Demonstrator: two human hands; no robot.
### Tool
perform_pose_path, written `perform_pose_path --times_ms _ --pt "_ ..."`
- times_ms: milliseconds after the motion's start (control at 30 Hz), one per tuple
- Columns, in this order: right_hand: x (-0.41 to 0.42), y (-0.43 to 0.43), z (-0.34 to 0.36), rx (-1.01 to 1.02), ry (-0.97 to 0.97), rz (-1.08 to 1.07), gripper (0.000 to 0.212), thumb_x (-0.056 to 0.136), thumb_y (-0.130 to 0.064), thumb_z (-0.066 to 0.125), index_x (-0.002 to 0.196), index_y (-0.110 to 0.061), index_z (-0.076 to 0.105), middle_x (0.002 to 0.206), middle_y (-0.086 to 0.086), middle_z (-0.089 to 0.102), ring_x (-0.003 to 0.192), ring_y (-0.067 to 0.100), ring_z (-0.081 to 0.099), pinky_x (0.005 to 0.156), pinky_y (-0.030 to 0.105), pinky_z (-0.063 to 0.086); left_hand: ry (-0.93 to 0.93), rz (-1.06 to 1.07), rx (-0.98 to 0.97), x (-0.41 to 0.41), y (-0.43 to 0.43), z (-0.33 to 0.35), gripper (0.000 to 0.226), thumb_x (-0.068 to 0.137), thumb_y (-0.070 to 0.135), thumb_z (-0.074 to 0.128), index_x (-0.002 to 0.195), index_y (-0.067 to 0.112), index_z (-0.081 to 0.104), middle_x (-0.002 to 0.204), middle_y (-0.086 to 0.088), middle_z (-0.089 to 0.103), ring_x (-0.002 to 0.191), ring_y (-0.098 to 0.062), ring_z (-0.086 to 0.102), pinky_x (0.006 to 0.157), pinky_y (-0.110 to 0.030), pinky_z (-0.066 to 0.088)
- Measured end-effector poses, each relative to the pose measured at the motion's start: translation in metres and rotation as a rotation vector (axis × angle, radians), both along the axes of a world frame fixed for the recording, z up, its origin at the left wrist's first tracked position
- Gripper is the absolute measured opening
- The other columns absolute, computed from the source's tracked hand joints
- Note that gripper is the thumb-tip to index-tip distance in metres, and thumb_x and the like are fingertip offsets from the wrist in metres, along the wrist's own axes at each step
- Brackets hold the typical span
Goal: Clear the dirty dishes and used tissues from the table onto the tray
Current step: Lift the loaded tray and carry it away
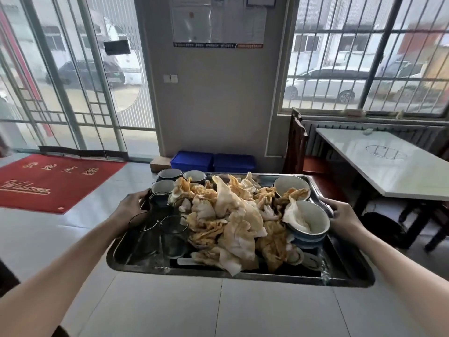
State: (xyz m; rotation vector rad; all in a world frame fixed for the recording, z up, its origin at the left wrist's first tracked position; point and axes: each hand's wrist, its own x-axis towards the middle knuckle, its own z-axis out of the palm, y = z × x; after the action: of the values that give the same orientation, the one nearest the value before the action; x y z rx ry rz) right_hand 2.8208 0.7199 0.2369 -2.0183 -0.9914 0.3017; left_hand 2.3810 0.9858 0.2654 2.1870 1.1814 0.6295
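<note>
**A:** Entry: where's the load?

**B:** All on the steel tray [243, 279], which looks to be carried above the tiled floor rather than resting on anything. The stained tissues [233, 215] are heaped in the middle. The glasses [173, 234] and dark cups [170, 175] stand along the left side. The stacked bowls [313, 222] are on the right, the top one with a tissue stuffed in it.

**A:** Grip?

**B:** The left hand [132, 205] has its fingers curled over the left rim, just beside the cups. The right hand [345, 215] is wrapped round the right rim, next to the bowls. Both hold near the middle of the long sides, probably to balance the heavy crockery at the two ends.

**A:** Why is the paper in the centre?

**B:** My guess is that the crockery on either side hems in the light stuff, so it's less likely to slide off. One tissue overhangs the near rim.

**A:** And the table?

**B:** The white table [388, 166] on the right shows only one small object at its far end, too small to identify. I judge the clearing essentially done.

**A:** Risks?

**B:** The glasses are tall and loose, so any tilt could topple them. There's a wet-looking glint at the near right corner, and I can't tell if it's liquid.
</note>
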Motion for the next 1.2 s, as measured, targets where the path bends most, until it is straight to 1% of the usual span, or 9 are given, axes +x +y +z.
perform_pose_path --times_ms 200,367,533,600,667,767,867,1000,1200 --pt "0.073 0.124 -0.014 -0.065 -0.001 -0.017 0.064 0.072 -0.002 0.076 0.132 -0.011 0.056 0.114 0.017 0.067 0.108 0.027 0.06 0.094 0.045 0.046 -0.002 -0.035 0.007 0.079 0.124 -0.006 0.082 0.045 0.052 0.06 0.119 0.018 0.068 0.1 0.0 0.07 0.098 -0.017 0.061 0.088 -0.034 0.045" --pt "0.137 0.221 -0.023 -0.063 0.008 -0.009 0.064 0.072 0.001 0.076 0.133 -0.008 0.055 0.103 0.014 0.068 0.093 0.015 0.053 0.086 0.043 0.047 -0.015 -0.014 0.003 0.152 0.222 -0.021 0.062 0.059 0.031 0.063 0.119 0.017 0.067 0.105 -0.004 0.071 0.095 -0.014 0.06 0.081 -0.028 0.042" --pt "0.22 0.334 -0.02 -0.066 -0.015 -0.026 0.062 0.073 -0.003 0.075 0.131 -0.014 0.057 0.086 0.003 0.061 0.081 0.013 0.05 0.076 0.034 0.043 -0.03 0.022 -0.028 0.237 0.337 -0.035 0.047 0.075 0.013 0.074 0.121 0.013 0.065 0.115 -0.009 0.069 0.106 -0.022 0.061 0.09 -0.035 0.044" --pt "0.251 0.376 -0.018 -0.077 -0.009 -0.012 0.062 0.074 -0.002 0.075 0.132 -0.012 0.056 0.093 0.003 0.063 0.082 0.013 0.052 0.077 0.031 0.044 -0.001 0.023 -0.029 0.268 0.377 -0.036 0.047 0.075 0.011 0.075 0.122 0.014 0.065 0.113 -0.009 0.07 0.106 -0.024 0.062 0.088 -0.035 0.045" --pt "0.28 0.414 -0.02 -0.076 0.005 -0.007 0.062 0.074 -0.002 0.076 0.132 -0.009 0.056 0.101 0.008 0.066 0.086 0.013 0.057 0.081 0.032 0.047 0.004 0.017 -0.032 0.297 0.413 -0.034 0.053 0.068 0.027 0.071 0.12 0.017 0.066 0.105 -0.004 0.071 0.099 -0.02 0.062 0.08 -0.031 0.044" --pt "0.32 0.47 -0.028 -0.064 0.043 -0.022 0.065 0.072 -0.007 0.079 0.132 -0.01 0.055 0.116 0.015 0.066 0.107 0.024 0.061 0.096 0.043 0.047 0.008 -0.005 -0.024 0.34 0.468 -0.035 0.059 0.062 0.034 0.064 0.119 0.02 0.066 0.096 0.003 0.068 0.095 -0.019 0.062 0.077 -0.029 0.041" --pt "0.359 0.528 -0.037 -0.05 0.039 -0.04 0.065 0.071 -0.009 0.081 0.131 -0.011 0.056 0.114 0.014 0.068 0.1 0.017 0.058 0.095 0.041 0.046 0.002 0.015 -0.032 0.381 0.531 -0.048 0.048 0.074 0.022 0.076 0.121 0.019 0.066 0.096 0.0 0.069 0.098 -0.023 0.064 0.076 -0.029 0.041" --pt "0.409 0.61 -0.051 -0.051 0.047 -0.063 0.063 0.073 -0.01 0.08 0.132 -0.011 0.056 0.107 0.014 0.069 0.094 0.015 0.055 0.091 0.043 0.046 0.009 0.001 -0.042 0.437 0.62 -0.07 0.056 0.078 0.011 0.077 0.13 0.022 0.06 0.109 -0.001 0.07 0.104 -0.02 0.062 0.082 -0.03 0.045" --pt "0.495 0.739 -0.059 -0.06 -0.02 -0.09 0.061 0.074 -0.004 0.078 0.13 -0.005 0.057 0.082 0.002 0.054 0.079 0.013 0.046 0.061 0.007 0.04 -0.061 -0.044 -0.063 0.524 0.755 -0.08 0.065 0.075 0.0 0.076 0.134 0.017 0.056 0.119 -0.001 0.068 0.111 -0.019 0.061 0.096 -0.034 0.047"
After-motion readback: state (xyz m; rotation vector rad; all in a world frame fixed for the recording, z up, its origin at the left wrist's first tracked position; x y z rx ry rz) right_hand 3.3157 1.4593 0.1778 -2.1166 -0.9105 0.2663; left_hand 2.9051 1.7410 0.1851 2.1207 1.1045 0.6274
